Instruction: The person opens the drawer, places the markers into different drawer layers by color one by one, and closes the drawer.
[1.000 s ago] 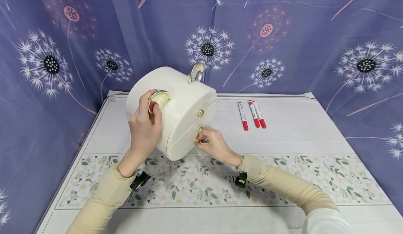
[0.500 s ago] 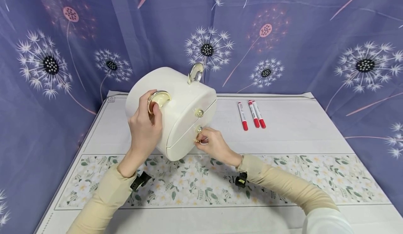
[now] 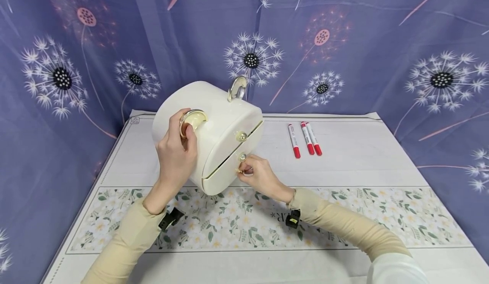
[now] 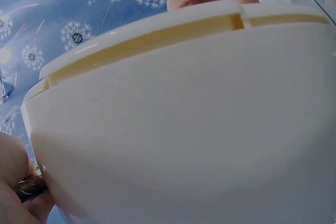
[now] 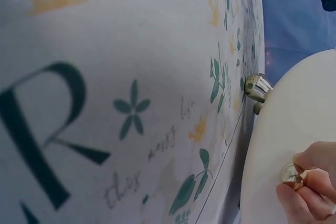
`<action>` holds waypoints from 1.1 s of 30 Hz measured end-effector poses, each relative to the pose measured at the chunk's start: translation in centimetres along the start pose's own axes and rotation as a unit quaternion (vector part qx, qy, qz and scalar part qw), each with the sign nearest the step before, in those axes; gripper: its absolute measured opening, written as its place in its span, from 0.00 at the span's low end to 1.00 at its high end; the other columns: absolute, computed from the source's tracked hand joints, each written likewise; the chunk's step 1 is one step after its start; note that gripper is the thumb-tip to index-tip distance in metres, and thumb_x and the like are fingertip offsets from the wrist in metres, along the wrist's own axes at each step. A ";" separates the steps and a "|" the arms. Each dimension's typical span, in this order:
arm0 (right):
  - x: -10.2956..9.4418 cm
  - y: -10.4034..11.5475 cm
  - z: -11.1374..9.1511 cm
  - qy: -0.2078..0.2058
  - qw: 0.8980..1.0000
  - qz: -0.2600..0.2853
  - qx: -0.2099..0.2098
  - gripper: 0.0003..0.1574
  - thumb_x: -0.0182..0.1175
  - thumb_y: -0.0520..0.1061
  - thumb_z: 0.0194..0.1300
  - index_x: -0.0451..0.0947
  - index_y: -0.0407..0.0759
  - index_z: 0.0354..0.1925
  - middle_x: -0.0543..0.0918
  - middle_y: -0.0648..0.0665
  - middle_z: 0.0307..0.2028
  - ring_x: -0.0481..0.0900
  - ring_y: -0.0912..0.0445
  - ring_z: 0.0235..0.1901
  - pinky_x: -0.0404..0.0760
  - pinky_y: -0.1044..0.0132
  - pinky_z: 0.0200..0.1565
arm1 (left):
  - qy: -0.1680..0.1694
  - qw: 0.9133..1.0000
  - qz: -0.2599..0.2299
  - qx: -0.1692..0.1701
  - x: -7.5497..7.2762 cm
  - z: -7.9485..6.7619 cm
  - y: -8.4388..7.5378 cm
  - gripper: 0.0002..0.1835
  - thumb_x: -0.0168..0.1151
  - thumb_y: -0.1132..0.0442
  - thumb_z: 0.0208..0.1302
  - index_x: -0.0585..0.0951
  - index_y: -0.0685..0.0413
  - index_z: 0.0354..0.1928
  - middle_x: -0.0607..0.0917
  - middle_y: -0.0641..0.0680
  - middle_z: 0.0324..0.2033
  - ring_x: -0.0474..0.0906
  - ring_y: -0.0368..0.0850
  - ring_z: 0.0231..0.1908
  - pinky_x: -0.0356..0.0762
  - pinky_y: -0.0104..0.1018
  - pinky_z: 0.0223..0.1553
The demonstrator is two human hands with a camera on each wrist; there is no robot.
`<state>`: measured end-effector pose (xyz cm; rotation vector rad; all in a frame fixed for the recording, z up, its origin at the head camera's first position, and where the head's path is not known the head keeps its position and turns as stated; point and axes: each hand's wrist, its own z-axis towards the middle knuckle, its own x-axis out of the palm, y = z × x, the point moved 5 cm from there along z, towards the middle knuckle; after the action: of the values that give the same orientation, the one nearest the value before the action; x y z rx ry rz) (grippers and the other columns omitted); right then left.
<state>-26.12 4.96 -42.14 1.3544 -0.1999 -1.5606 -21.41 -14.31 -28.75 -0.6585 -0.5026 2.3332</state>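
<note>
A rounded white box (image 3: 225, 118) with a split front panel and gold-coloured knobs stands tilted toward the right on the table. My left hand (image 3: 175, 156) grips the gold-rimmed round handle (image 3: 198, 117) on its near side. At the lower front part, my right hand (image 3: 263, 175) pinches a small gold knob (image 5: 289, 173) between thumb and fingers. Two more knobs, an upper knob (image 3: 242, 136) and a lower knob (image 3: 242, 157), show on either side of the seam. A narrow gap (image 4: 157, 39) with a cream inner edge runs along the front in the left wrist view.
Red-capped markers lie at the back right: a single marker (image 3: 294, 141) and a pair of markers (image 3: 311, 139). A second handle (image 3: 237, 88) rises from the box's far side. A flower-printed strip (image 3: 237, 229) crosses the white table; a purple dandelion curtain (image 3: 198, 33) hangs behind.
A thin dark gap has opened along the front seam, as the lower front part has come slightly out with the right hand's pinch. The left hand keeps its hold; the markers stay put.
</note>
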 end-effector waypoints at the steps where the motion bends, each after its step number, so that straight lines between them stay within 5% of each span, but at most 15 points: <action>1: 0.0 0.0 0.0 -0.001 1.000 0.000 0.000 0.05 0.65 0.35 0.50 0.76 0.41 0.25 0.77 0.48 0.29 0.78 0.60 0.30 0.82 0.72 0.34 | 0.000 1.000 0.000 0.000 0.0 0.0 0.0 0.18 0.47 0.64 0.64 0.72 0.56 0.55 0.83 0.62 0.37 0.78 0.51 0.26 0.73 0.43 0.23; 33: -0.4 0.1 -0.7 -0.009 1.000 0.001 -0.010 0.05 0.65 0.35 0.50 0.77 0.40 0.26 0.78 0.47 0.30 0.78 0.60 0.30 0.81 0.75 0.33 | -0.012 1.000 0.006 0.008 0.1 0.0 -0.1 0.17 0.48 0.65 0.64 0.73 0.58 0.54 0.83 0.62 0.34 0.75 0.51 0.23 0.71 0.43 0.21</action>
<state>-25.57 5.61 -42.08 1.3249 -0.1962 -1.5687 -21.47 -14.15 -28.76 -0.6290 -0.4921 2.3565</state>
